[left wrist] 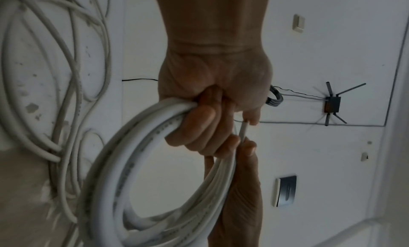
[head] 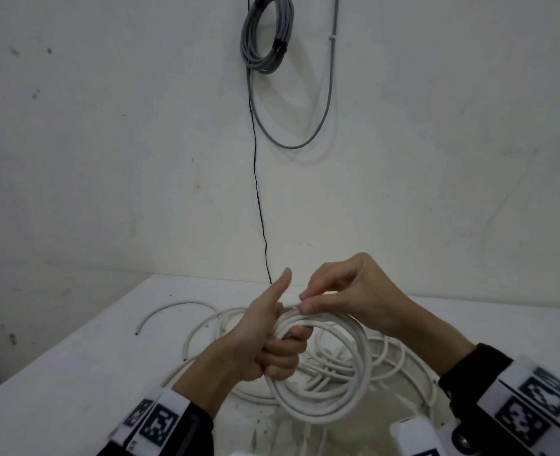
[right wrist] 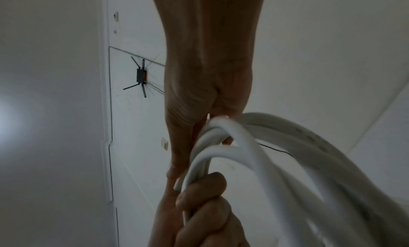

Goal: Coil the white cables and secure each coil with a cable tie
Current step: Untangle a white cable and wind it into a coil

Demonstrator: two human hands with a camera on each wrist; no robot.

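Observation:
A coil of white cable (head: 354, 401) hangs above the white table (head: 74, 373). My left hand (head: 283, 348) grips the coil's upper left side, its fingers curled through the loops and its thumb pointing up. My right hand (head: 305, 302) pinches a short thin white end (head: 291, 301) at the top of the coil, just beside the left thumb. Whether that end is the cable's tip or a tie I cannot tell. In the left wrist view the left hand (left wrist: 205, 126) wraps the coil (left wrist: 132, 145), and the white end (left wrist: 242, 130) sticks up from the right hand's fingertips (left wrist: 247, 145). The right wrist view shows the coil (right wrist: 287, 145) close up.
Loose white cables (head: 390, 357) lie tangled on the table under and behind the coil. A short curved cable piece (head: 173, 305) lies to the left. On the wall hang a grey cable coil (head: 265, 37) and a thin black wire (head: 258, 192). The table's left edge runs diagonally.

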